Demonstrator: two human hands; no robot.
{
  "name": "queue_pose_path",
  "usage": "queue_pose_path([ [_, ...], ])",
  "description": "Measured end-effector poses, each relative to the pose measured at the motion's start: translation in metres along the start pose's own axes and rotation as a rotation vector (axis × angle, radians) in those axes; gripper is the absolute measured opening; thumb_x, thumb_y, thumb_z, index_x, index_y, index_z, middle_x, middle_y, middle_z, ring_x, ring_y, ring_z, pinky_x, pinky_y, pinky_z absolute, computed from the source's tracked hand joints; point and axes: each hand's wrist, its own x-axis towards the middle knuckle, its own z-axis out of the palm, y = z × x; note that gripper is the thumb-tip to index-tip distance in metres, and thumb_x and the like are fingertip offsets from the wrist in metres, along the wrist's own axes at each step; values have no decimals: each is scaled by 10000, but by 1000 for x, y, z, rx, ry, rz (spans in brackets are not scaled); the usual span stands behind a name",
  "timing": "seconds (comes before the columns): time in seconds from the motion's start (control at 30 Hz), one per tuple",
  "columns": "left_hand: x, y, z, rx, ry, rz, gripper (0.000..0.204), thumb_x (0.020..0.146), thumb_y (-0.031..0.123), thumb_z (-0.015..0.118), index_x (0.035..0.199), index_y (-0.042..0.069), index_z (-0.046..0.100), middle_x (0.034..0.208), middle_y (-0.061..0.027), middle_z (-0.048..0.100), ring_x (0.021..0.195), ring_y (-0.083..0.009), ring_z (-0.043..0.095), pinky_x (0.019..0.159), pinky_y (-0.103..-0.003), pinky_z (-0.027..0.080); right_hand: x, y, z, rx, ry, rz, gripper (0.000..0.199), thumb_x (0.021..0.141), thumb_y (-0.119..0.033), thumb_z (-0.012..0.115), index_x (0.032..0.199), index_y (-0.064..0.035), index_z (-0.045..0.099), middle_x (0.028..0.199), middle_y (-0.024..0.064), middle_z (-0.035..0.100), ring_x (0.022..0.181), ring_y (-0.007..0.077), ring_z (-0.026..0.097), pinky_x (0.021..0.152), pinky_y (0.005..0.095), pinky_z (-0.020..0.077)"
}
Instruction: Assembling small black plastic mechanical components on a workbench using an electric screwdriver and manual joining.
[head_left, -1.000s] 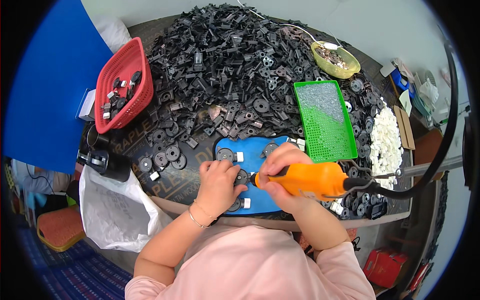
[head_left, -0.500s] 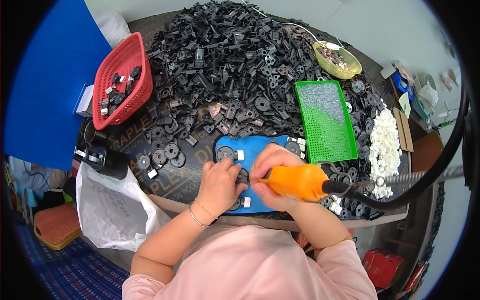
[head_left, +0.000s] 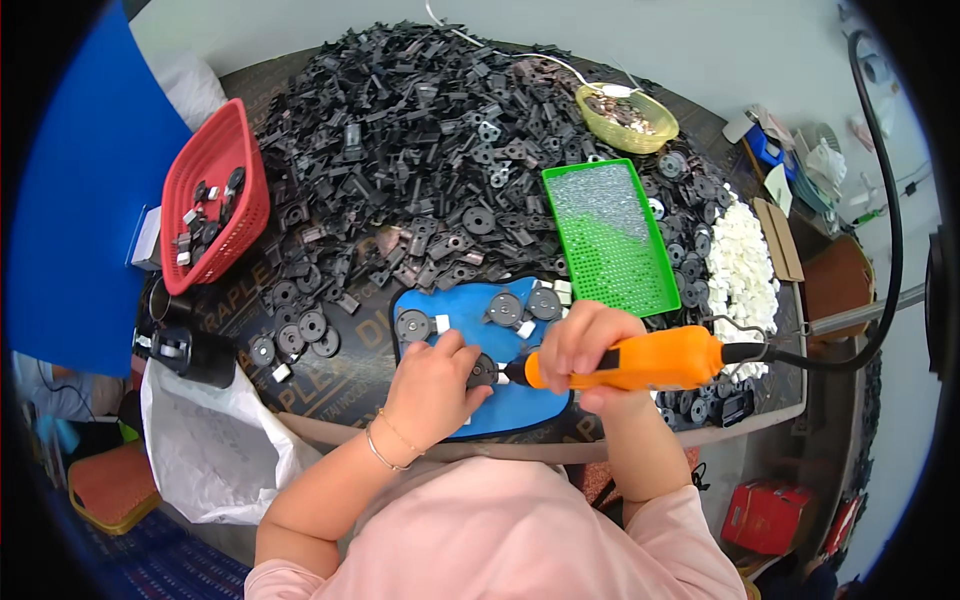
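My right hand (head_left: pixel 592 350) is wrapped round an orange electric screwdriver (head_left: pixel 665 360), held nearly level with its dark nose to the left. That nose meets the right side of a black round plastic part (head_left: pixel 482 371), by a small white block. My left hand (head_left: pixel 432 388) steadies this part from the left, its fingers curled at the edge. The contact at the bit is too small to make out. Under both hands lies a blue mat (head_left: pixel 525 405). Other black round parts with white blocks, such as one wheel-shaped part (head_left: pixel 414 325), rest on it.
Behind the mat rises a large heap of black plastic parts (head_left: pixel 400 130). A green tray (head_left: pixel 665 275) of small screws and a pile of white blocks (head_left: pixel 740 270) stand right. A red basket (head_left: pixel 245 235) and a white bag (head_left: pixel 215 450) are left. The screwdriver's black cable (head_left: pixel 885 220) arcs overhead.
The screwdriver has swung from steeply foreshortened to nearly level, its body now further right. My right hand has shifted right along with it. My left hand stays at the part. The whole view has shifted.
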Motion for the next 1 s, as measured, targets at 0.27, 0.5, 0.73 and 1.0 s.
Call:
queue_pose_path([
  [0.27,34,25,14,-152,-232,171,376,652,161,723,1008,65,647,956,-84,561,854,-272,579,775,-368,439,-1,-41,-15,-41,252,31,250,754,-106,717,872,-10,518,826,103,514,539,180,542,489,292,445],
  [0.5,38,9,18,-103,-331,173,384,659,97,684,1040,59,644,1004,-93,553,906,-283,574,792,-395,446,3,-55,-39,-57,77,-65,245,743,-90,727,878,-17,536,848,100,518,546,167,544,488,286,451],
  [0.73,33,-8,29,-249,-334,214,469,658,-15,650,1119,62,619,1073,-117,537,963,-337,549,837,-410,457,-6,-39,-93,-845,478,-258,204,772,60,581,947,5,492,896,112,486,641,151,530,616,272,476],
  [1.0,29,-6,22,-331,-245,50,533,649,114,784,1140,41,589,1076,-130,570,973,-312,576,842,-365,488,-7,-29,-98,-750,568,-216,179,786,52,585,935,5,499,894,110,498,634,154,538,613,283,473],
])
